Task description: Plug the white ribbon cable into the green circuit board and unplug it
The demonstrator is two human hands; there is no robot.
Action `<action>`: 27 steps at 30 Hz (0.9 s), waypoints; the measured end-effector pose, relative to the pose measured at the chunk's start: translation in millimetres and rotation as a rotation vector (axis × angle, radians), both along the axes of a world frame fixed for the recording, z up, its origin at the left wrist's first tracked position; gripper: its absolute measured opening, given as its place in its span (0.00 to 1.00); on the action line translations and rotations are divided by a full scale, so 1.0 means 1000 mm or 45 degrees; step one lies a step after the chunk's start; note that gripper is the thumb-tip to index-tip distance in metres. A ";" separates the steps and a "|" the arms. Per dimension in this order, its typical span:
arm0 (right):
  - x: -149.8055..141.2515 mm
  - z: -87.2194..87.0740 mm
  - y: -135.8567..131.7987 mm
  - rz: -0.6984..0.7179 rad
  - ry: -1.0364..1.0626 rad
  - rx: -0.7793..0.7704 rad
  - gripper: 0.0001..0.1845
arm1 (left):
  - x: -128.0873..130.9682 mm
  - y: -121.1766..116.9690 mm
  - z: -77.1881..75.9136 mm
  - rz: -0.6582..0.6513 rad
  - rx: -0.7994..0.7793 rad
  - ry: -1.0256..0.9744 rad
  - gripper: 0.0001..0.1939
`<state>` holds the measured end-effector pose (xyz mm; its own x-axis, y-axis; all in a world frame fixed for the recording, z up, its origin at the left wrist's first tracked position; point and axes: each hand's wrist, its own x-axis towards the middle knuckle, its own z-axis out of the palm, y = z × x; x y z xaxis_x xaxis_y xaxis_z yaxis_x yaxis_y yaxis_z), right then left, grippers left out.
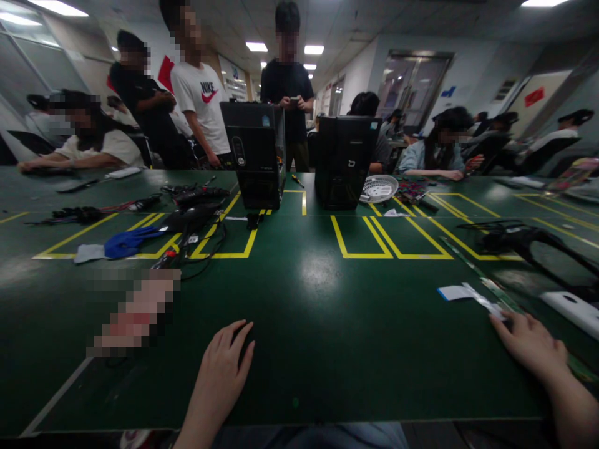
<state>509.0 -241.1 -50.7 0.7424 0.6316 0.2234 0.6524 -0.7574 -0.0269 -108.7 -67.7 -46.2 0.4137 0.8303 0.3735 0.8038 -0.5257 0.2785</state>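
My left hand [227, 358] lies palm down on the green table [327, 349], holding nothing, thumb and fingers apart. To the right, my right hand [533, 343] is curled over a long, narrow green circuit board strip [461, 257], which runs under it at a slant. A white flat ribbon cable [461, 292] with a blue end joins the strip beside my right thumb. Some of the right fingers are hidden behind the hand. A white flat object [573, 312] lies just beyond it.
Two black computer towers [255, 156] [346, 162] stand at the table's far side. Yellow tape lines [365, 255] mark the surface. A blue glove [131, 242] and cables lie left, a black frame [528, 240] right, and a white basket [378, 188] farther back. Several people are around.
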 end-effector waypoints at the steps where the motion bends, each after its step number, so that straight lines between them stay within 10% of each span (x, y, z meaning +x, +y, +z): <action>1: -0.001 0.001 0.000 -0.021 0.046 0.007 0.42 | 0.000 0.000 0.000 0.001 0.000 -0.004 0.19; 20: -0.035 0.006 0.019 0.383 0.076 0.051 0.34 | 0.002 -0.001 0.001 0.005 0.026 -0.026 0.18; 27: -0.172 0.036 0.081 1.004 0.373 0.058 0.32 | 0.002 -0.001 0.002 0.013 0.026 -0.020 0.19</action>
